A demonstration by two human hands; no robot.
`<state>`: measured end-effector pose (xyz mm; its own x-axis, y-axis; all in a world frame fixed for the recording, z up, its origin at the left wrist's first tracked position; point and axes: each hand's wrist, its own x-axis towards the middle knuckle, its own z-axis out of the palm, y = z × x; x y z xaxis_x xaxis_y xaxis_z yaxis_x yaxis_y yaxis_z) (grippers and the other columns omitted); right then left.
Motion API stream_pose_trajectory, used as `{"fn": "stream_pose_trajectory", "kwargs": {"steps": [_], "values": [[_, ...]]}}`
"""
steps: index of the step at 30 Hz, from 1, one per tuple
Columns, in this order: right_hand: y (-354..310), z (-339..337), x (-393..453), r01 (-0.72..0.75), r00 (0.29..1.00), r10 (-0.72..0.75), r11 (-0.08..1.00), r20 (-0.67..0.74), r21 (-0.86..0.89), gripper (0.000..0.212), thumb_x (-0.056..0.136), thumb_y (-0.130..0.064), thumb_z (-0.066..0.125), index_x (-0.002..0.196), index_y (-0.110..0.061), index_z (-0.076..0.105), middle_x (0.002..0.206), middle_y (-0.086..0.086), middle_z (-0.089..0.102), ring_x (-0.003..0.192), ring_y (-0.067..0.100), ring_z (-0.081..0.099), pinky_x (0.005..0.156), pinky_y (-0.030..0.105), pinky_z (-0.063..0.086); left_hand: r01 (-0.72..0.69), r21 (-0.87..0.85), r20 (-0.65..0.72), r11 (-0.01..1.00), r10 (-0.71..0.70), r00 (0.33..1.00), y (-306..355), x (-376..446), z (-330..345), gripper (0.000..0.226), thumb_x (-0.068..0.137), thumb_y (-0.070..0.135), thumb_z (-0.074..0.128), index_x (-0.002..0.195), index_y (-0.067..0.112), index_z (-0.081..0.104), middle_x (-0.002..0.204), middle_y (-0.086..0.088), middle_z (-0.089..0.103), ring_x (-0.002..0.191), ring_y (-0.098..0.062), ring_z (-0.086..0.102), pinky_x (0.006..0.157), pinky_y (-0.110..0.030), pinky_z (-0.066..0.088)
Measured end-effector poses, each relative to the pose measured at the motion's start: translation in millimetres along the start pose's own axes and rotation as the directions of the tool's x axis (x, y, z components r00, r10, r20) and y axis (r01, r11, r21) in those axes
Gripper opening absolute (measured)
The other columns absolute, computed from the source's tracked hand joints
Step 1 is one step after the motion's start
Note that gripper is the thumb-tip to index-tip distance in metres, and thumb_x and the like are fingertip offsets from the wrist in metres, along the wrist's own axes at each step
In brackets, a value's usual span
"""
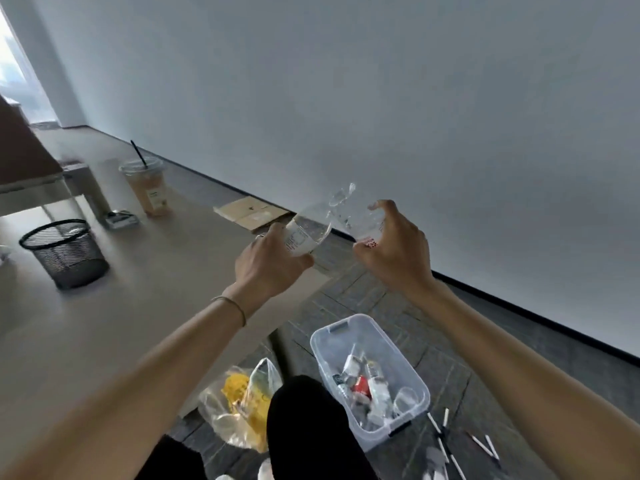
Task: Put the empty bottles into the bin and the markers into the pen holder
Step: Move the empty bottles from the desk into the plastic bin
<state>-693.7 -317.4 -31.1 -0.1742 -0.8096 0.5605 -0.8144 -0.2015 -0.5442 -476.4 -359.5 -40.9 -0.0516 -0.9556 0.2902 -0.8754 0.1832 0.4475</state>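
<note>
Each of my hands holds a clear empty plastic bottle in the air past the table's right end. My left hand (pixel 268 263) grips one bottle (pixel 308 230) by its labelled body. My right hand (pixel 394 247) is closed on the other bottle (pixel 360 216), whose neck points up and left. Below them on the floor stands a clear plastic bin (pixel 391 344) with several crushed bottles inside. Several white markers (pixel 479 443) lie on the floor to the right of the bin. A black mesh pen holder (pixel 65 252) stands on the table at the left.
An iced coffee cup with a straw (pixel 147 187) stands on the beige table (pixel 138 306). A flat cardboard piece (pixel 251 213) lies at the table's far edge. A plastic bag with yellow contents (pixel 242 407) sits on the floor beside my dark-trousered knee (pixel 304 420). The white wall runs close on the right.
</note>
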Motion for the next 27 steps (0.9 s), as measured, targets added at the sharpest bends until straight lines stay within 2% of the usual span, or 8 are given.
{"fn": "stream_pose_trajectory", "kwargs": {"steps": [3, 6, 9, 14, 18, 22, 25, 27], "values": [[37, -15, 3, -0.118, 0.989, 0.122, 0.992, -0.084, 0.048, 0.058, 0.072, -0.032, 0.074, 0.125, -0.03, 0.05, 0.074, -0.01, 0.059, 0.07, 0.016, 0.059, 0.071, 0.034, 0.05, -0.025, -0.056, 0.043, 0.998, 0.028, 0.999, 34, 5, 29, 0.056, 0.073, 0.065, 0.068, 0.115, 0.031, 0.052, 0.099, 0.005, 0.065, 0.084, -0.023, 0.058, 0.069, -0.034, 0.043], [69, -24, 1, -0.182, 0.973, 0.189, 0.981, -0.129, 0.064, 0.059, 0.072, -0.035, 0.077, 0.125, -0.029, 0.051, 0.083, -0.009, 0.066, 0.077, 0.018, 0.063, 0.074, 0.033, 0.051, -0.056, -0.113, 0.052, 0.992, 0.062, 0.997, 67, 10, 51, 0.052, 0.072, 0.065, 0.068, 0.109, 0.031, 0.052, 0.097, 0.006, 0.065, 0.084, -0.024, 0.061, 0.069, -0.034, 0.043], [99, -25, -5, -0.228, 0.959, 0.237, 0.971, -0.155, 0.074, 0.06, 0.075, -0.037, 0.078, 0.127, -0.025, 0.053, 0.094, -0.007, 0.068, 0.083, 0.019, 0.061, 0.073, 0.029, 0.044, -0.038, -0.18, 0.099, 0.983, 0.057, 0.993, 93, 15, 70, 0.054, 0.073, 0.065, 0.069, 0.108, 0.028, 0.053, 0.098, 0.005, 0.065, 0.088, -0.026, 0.062, 0.071, -0.035, 0.045], [143, -15, -18, -0.322, 0.932, 0.325, 0.946, -0.159, 0.049, 0.058, 0.077, -0.044, 0.08, 0.125, -0.023, 0.055, 0.087, -0.009, 0.063, 0.076, 0.019, 0.059, 0.069, 0.028, 0.041, 0.017, -0.278, 0.247, 0.96, 0.055, 0.967, 111, 14, 118, 0.054, 0.078, 0.063, 0.071, 0.108, 0.022, 0.053, 0.095, 0.005, 0.062, 0.088, -0.023, 0.06, 0.072, -0.035, 0.042], [176, 6, -35, -0.412, 0.911, 0.411, 0.911, -0.035, -0.023, 0.057, 0.078, -0.056, 0.075, 0.122, -0.027, 0.053, 0.088, -0.009, 0.067, 0.075, 0.018, 0.063, 0.066, 0.031, 0.046, 0.121, -0.31, 0.391, 0.943, 0.011, 0.92, 97, 1, 173, 0.061, 0.082, 0.068, 0.068, 0.116, 0.022, 0.049, 0.096, 0.005, 0.06, 0.086, -0.02, 0.061, 0.072, -0.035, 0.047], [198, 32, -53, -0.544, 0.828, 0.544, 0.838, 0.141, -0.041, 0.054, 0.081, -0.055, 0.073, 0.123, -0.029, 0.051, 0.086, -0.013, 0.065, 0.072, 0.005, 0.061, 0.06, 0.026, 0.04, 0.358, -0.312, 0.57, 0.88, -0.128, 0.812, 58, -9, 229, 0.068, 0.08, 0.068, 0.071, 0.12, 0.018, 0.048, 0.102, -0.002, 0.067, 0.091, -0.023, 0.067, 0.082, -0.044, 0.059], [211, 50, -62, -0.591, 0.76, 0.583, 0.804, 0.288, -0.067, 0.061, 0.081, -0.048, 0.073, 0.133, -0.029, 0.045, 0.093, -0.008, 0.066, 0.079, 0.016, 0.066, 0.071, 0.036, 0.051, 0.476, -0.318, 0.605, 0.82, -0.211, 0.768, 33, -13, 254, 0.061, 0.086, 0.05, 0.075, 0.128, 0.013, 0.049, 0.104, -0.004, 0.066, 0.092, -0.021, 0.068, 0.077, -0.038, 0.059], [216, 61, -66, -0.596, 0.721, 0.586, 0.796, 0.37, -0.1, 0.068, 0.081, -0.041, 0.071, 0.14, -0.029, 0.039, 0.099, -0.004, 0.066, 0.085, 0.02, 0.066, 0.079, 0.042, 0.055, 0.51, -0.325, 0.604, 0.796, -0.24, 0.76, 24, -12, 261, 0.061, 0.09, 0.041, 0.074, 0.136, 0.012, 0.046, 0.106, 0.0, 0.063, 0.093, -0.019, 0.064, 0.073, -0.032, 0.052]]}}
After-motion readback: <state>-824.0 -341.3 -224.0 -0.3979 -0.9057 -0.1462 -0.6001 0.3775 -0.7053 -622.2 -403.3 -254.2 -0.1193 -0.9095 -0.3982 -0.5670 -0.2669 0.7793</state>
